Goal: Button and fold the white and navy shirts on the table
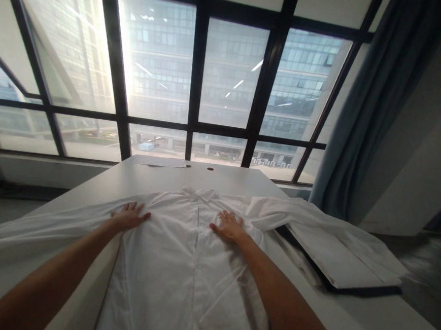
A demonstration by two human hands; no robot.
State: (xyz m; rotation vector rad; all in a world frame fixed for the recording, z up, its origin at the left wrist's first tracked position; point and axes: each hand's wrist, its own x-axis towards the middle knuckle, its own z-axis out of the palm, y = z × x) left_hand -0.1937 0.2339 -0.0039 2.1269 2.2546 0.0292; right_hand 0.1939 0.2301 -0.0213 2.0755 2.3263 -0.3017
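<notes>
Dark-framed windows (pixel 154 58) rise beyond a white bench (pixel 234 179), with a blue curtain (pixel 361 125) at right. On the bench lies a white shirt (pixel 167 262), front up, collar (pixel 199 195) toward the windows, sleeves out to both sides. The person's left hand (pixel 129 218) rests on its left shoulder area as seen, fingers spread, gripping nothing; the right hand (pixel 231 228) lies beside the buttoned front, fingers likewise splayed and holding nothing. One sleeve reaches over a folded pile (pixel 344 264) at right.
</notes>
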